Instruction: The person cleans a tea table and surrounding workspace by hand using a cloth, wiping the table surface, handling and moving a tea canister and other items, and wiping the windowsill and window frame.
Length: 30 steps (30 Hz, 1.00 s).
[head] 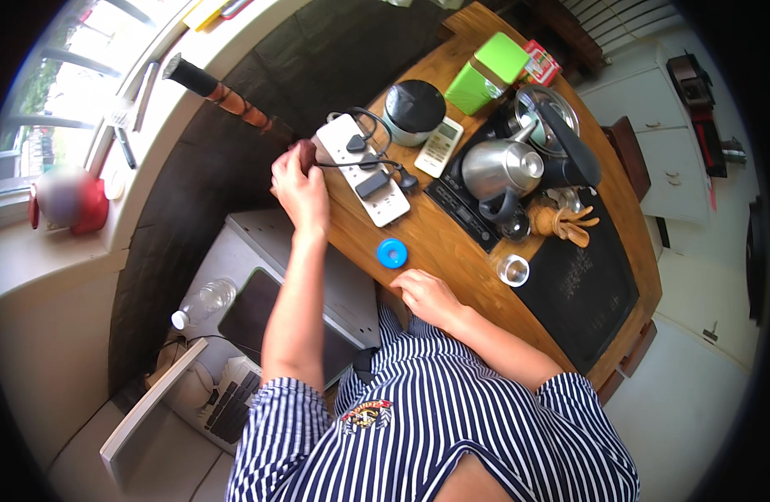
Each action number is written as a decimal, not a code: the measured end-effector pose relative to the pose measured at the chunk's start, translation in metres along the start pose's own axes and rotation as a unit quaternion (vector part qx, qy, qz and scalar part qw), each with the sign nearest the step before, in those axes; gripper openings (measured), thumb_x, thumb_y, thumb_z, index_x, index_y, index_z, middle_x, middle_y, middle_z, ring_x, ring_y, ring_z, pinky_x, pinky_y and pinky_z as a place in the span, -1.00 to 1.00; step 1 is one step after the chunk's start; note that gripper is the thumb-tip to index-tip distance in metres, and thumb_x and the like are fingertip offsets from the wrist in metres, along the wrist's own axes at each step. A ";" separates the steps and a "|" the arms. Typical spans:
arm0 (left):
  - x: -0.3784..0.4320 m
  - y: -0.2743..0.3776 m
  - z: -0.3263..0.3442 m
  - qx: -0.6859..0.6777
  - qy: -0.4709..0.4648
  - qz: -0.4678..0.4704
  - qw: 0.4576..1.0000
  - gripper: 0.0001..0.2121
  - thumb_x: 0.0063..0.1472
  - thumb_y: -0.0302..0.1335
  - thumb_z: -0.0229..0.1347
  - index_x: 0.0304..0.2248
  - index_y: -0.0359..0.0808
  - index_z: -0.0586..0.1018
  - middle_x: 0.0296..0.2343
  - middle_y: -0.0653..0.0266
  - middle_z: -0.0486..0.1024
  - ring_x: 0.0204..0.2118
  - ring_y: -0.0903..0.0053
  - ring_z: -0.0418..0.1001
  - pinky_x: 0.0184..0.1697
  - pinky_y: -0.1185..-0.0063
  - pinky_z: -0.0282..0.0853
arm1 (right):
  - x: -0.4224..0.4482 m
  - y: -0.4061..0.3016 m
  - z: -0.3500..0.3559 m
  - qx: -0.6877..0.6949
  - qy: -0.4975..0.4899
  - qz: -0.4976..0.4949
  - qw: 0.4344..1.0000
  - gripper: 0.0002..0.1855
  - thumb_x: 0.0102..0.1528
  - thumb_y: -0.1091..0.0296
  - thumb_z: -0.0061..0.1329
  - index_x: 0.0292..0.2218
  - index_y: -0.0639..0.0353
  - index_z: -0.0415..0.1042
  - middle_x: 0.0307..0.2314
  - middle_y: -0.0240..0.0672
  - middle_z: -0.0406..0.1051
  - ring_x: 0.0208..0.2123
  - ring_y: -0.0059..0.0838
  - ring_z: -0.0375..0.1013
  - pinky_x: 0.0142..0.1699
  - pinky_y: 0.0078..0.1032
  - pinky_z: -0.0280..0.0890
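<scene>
My left hand (302, 191) has its fingers around a small dark reddish-brown object (306, 155) at the table's left corner, beside the white power strip (366, 172). What this object is cannot be made out, and the fingers partly hide it. Several black plugs and cords sit in the strip. At the near edge of the wooden table (466, 270) rests my right hand (427, 295), its fingers curled; whether anything is under them is hidden. Just beyond those fingertips lies a round blue plastic lid (392, 253).
A steel kettle (501, 166) stands on a black induction cooker (463, 210), with a small glass (513, 270) nearby. Behind are a black-lidded jar (414, 110), a white remote control (439, 147) and a green tin (485, 72). A plastic bottle (206, 301) lies on a cabinet at left.
</scene>
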<state>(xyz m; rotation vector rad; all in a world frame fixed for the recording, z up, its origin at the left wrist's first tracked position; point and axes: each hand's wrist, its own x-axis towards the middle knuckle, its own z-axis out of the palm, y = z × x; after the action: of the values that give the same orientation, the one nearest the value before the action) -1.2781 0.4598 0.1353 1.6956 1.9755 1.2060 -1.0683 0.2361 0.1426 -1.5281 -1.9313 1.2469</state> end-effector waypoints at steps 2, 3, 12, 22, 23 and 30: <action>-0.015 -0.007 0.002 0.029 -0.015 -0.009 0.999 -0.62 0.03 -0.64 0.04 -0.12 -0.28 0.63 -0.23 0.05 0.53 -0.03 0.20 0.44 0.11 0.40 0.35 | 0.001 0.002 0.002 -0.003 0.012 -0.004 1.000 -0.79 0.15 0.47 -0.06 -0.19 0.19 0.53 -0.21 -0.17 0.51 -0.10 -0.13 0.50 0.03 -0.24 0.40; -0.027 0.009 0.004 0.077 -0.083 -0.057 0.992 -0.65 0.02 -0.62 0.06 -0.14 -0.32 0.61 -0.22 0.02 0.52 -0.06 0.16 0.46 0.07 0.36 0.38 | 0.000 0.006 0.003 0.000 0.012 -0.012 1.000 -0.79 0.15 0.47 -0.06 -0.19 0.19 0.53 -0.21 -0.17 0.51 -0.10 -0.13 0.50 0.03 -0.24 0.40; -0.082 0.001 -0.034 -0.130 -0.218 -0.218 0.942 -0.61 0.09 -0.50 0.11 -0.04 -0.36 0.60 -0.19 0.08 0.58 -0.15 0.37 0.56 0.00 0.49 0.42 | -0.002 -0.008 -0.013 0.027 -0.015 -0.005 0.999 -0.78 0.19 0.45 -0.05 -0.13 0.19 0.53 -0.19 -0.16 0.52 -0.13 -0.13 0.53 0.00 -0.28 0.43; -0.171 0.098 -0.099 -0.546 -0.312 -0.455 0.631 -0.56 0.41 -0.26 -0.01 0.20 -0.26 0.35 0.04 0.25 0.46 0.07 0.48 0.45 0.17 0.50 0.33 | -0.020 -0.055 -0.034 0.017 0.115 -0.125 0.985 -0.21 0.18 0.07 0.12 0.33 -0.01 0.11 0.32 0.02 -0.09 0.31 0.09 0.04 0.37 -0.12 0.03; -0.189 0.110 -0.096 -0.597 -0.317 -0.449 0.584 -0.50 0.43 -0.20 -0.02 0.24 -0.24 0.30 0.12 0.24 0.40 0.15 0.46 0.40 0.23 0.47 0.27 | -0.023 -0.053 -0.031 -0.034 0.156 -0.124 0.979 -0.20 0.16 0.14 0.15 0.32 0.00 0.12 0.30 0.01 -0.03 0.29 0.09 0.08 0.35 -0.11 0.06; -0.256 0.065 -0.099 -0.277 -0.391 -0.366 0.797 -0.47 0.34 -0.43 0.11 0.25 -0.33 0.28 0.00 0.20 0.46 -0.05 0.51 0.48 -0.03 0.57 0.42 | -0.084 -0.004 -0.060 -0.109 0.247 -0.034 0.962 -0.32 0.07 0.34 0.16 0.21 0.16 0.29 0.07 -0.12 0.36 0.03 -0.07 0.34 0.18 -0.22 0.27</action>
<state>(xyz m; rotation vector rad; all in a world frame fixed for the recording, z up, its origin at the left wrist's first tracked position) -1.2293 0.1840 0.1666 0.7662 1.3181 0.5421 -0.9976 0.1832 0.1971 -1.6662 -1.8020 0.5588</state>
